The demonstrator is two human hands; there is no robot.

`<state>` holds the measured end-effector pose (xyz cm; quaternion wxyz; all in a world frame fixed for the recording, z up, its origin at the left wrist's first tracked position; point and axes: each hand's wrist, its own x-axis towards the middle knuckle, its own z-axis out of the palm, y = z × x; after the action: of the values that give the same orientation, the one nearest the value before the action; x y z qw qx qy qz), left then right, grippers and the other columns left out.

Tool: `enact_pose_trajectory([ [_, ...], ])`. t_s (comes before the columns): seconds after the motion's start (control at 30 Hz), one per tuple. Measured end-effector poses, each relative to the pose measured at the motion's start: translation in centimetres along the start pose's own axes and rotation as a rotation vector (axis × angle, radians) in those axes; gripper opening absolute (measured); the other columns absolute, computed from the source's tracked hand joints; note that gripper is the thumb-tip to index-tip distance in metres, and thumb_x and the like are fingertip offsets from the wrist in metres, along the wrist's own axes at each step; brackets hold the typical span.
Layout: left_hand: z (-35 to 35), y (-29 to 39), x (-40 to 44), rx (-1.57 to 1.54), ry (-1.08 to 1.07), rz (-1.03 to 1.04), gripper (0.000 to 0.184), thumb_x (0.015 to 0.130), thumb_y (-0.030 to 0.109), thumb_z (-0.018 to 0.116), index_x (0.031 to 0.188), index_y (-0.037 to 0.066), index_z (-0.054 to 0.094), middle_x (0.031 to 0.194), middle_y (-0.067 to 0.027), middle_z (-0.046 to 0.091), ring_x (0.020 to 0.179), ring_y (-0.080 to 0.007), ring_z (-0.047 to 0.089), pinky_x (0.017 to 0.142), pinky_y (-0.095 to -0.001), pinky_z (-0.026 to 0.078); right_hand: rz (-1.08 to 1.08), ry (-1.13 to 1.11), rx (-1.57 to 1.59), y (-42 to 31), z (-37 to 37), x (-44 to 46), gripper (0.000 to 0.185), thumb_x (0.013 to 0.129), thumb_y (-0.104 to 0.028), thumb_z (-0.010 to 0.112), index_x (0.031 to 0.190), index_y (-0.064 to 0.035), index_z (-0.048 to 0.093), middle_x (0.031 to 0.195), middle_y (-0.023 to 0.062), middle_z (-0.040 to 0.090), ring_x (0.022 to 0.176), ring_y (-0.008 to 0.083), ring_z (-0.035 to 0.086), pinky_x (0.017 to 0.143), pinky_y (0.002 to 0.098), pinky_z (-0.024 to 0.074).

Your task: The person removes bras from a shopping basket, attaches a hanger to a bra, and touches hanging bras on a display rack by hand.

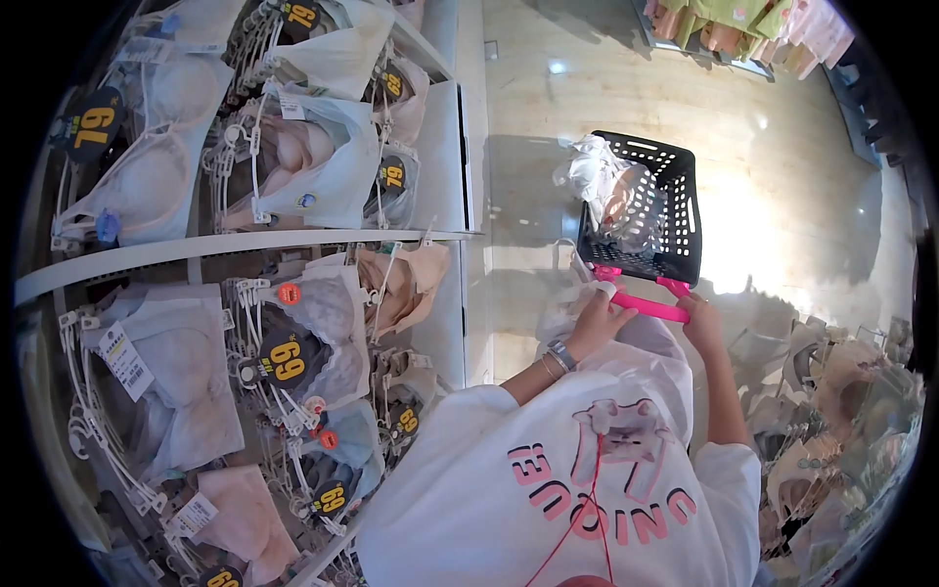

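A black shopping basket (686,196) with perforated walls is in front of me in the head view. White garments (599,176) lie in it and bulge over its left side, beside darker or see-through items (638,230). Its bright pink handle (649,307) points toward my body. My left hand (597,323), with a watch on the wrist, is closed at the handle's left end. A small white piece shows at its fingertips; I cannot tell what it is. My right hand (700,321) is closed round the right end of the handle.
Shelf racks (245,241) on the left hold hanging bras (166,377) with round black price tags (285,358). More bras (841,391) hang at the lower right. Green and pink clothes (734,24) hang at the top right. A pale shiny floor (548,88) runs between the displays.
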<state>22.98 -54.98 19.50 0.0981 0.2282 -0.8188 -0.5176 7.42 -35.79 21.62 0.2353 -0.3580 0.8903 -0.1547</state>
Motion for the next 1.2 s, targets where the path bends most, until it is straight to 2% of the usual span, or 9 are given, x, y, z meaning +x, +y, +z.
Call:
enact_pose_trajectory([
  [0.07, 0.9, -0.1, 1.1, -0.095, -0.046, -0.109, 0.046, 0.08, 0.034, 0.072, 0.113, 0.006, 0.06, 0.064, -0.0045, 0.054, 0.06, -0.0163, 0.054, 0.06, -0.0349, 0.045, 0.002, 0.024, -0.048, 0.7, -1.0, 1.7, 0.017, 0.067, 0.001, 0.06, 0.079, -0.0106, 0.064, 0.086, 0.0097, 0.064, 0.077, 0.0335, 0.063, 0.066, 0.0443, 0.0497],
  [0.27, 1.7, 1.3, 6.0, 0.074, -0.099, -0.154, 0.05, 0.081, 0.043, 0.068, 0.112, 0.005, 0.06, 0.066, -0.0073, 0.057, 0.059, -0.0186, 0.055, 0.059, -0.0362, 0.045, -0.134, 0.004, -0.2, 3.7, -4.1, 7.8, 0.011, 0.066, -0.004, 0.061, 0.073, -0.0115, 0.065, 0.076, 0.0088, 0.064, 0.073, 0.0306, 0.064, 0.064, 0.0429, 0.0501],
  [0.47, 3.2, 1.4, 10.3, 0.068, 0.041, -0.145, 0.057, 0.082, 0.047, 0.066, 0.117, 0.002, 0.057, 0.069, -0.01, 0.058, 0.057, -0.0223, 0.057, 0.06, -0.0368, 0.046, -0.22, -0.007, -0.213, 6.0, -5.6, 14.4, 0.016, 0.069, -0.003, 0.058, 0.077, -0.0129, 0.068, 0.079, 0.0102, 0.064, 0.071, 0.0305, 0.063, 0.065, 0.0426, 0.05],
  [0.57, 2.5, 2.8, 12.7, 0.073, -0.001, -0.353, 0.06, 0.083, 0.048, 0.065, 0.12, 0.001, 0.054, 0.07, -0.0112, 0.058, 0.058, -0.0217, 0.057, 0.057, -0.0358, 0.046, -0.249, 0.023, -0.247, 5.4, -7.4, 17.3, 0.013, 0.071, -0.005, 0.058, 0.075, -0.0121, 0.068, 0.077, 0.011, 0.063, 0.07, 0.0308, 0.063, 0.062, 0.0436, 0.0501],
  [0.67, 3.9, -1.2, 14.9, -0.141, 0.067, -0.333, 0.056, 0.084, 0.042, 0.067, 0.121, 0.002, 0.053, 0.067, -0.0044, 0.055, 0.056, -0.0109, 0.053, 0.05, -0.0285, 0.041, -0.324, 0.063, -0.212, 6.0, -7.4, 20.6, 0.012, 0.07, -0.005, 0.058, 0.075, -0.0105, 0.068, 0.075, 0.0123, 0.063, 0.071, 0.0316, 0.063, 0.061, 0.0441, 0.0501],
  [0.73, 3.3, -0.5, 16.5, -0.41, 0.063, -0.468, 0.048, 0.086, 0.033, 0.067, 0.122, 0.004, 0.053, 0.065, 0.004, 0.05, 0.054, -0.0034, 0.044, 0.048, -0.0225, 0.036, -0.347, 0.069, -0.213, 5.8, -8.3, 22.8, 0.014, 0.069, -0.004, 0.058, 0.076, -0.0106, 0.068, 0.075, 0.0124, 0.064, 0.072, 0.0313, 0.064, 0.062, 0.0441, 0.0504],
  [0.87, 1.2, 2.1, 20.1, -0.619, 0.122, -0.419, 0.043, 0.088, 0.021, 0.067, 0.123, 0.004, 0.049, 0.067, 0.0092, 0.042, 0.057, -0.001, 0.038, 0.049, -0.0194, 0.031, -0.36, 0.047, -0.245, 4.8, -8.9, 27.0, 0.016, 0.068, -0.004, 0.058, 0.076, -0.011, 0.069, 0.074, 0.0121, 0.064, 0.072, 0.0307, 0.065, 0.063, 0.0435, 0.0511],
  [0.97, -0.2, 1.4, 22.9, -0.643, 0.094, -0.46, 0.045, 0.09, 0.021, 0.065, 0.128, 0.004, 0.047, 0.084, 0.0036, 0.058, 0.069, -0.0023, 0.05, 0.06, -0.0185, 0.042, -0.332, 0.036, -0.253, 4.2, -9.6, 30.4, 0.016, 0.067, -0.003, 0.058, 0.073, -0.0116, 0.07, 0.072, 0.0119, 0.066, 0.072, 0.0312, 0.065, 0.065, 0.0425, 0.0519],
  [1.2, -2.5, -0.4, 29.1, -0.603, 0.167, -0.341, 0.052, 0.089, 0.024, 0.066, 0.132, 0.004, 0.044, 0.084, 0.0035, 0.058, 0.068, -0.0015, 0.049, 0.061, -0.0184, 0.042, -0.325, 0.014, -0.279, 2.4, -11.1, 37.5, 0.017, 0.067, -0.004, 0.058, 0.076, -0.0124, 0.069, 0.079, 0.0116, 0.067, 0.076, 0.0305, 0.065, 0.067, 0.0419, 0.0521],
])
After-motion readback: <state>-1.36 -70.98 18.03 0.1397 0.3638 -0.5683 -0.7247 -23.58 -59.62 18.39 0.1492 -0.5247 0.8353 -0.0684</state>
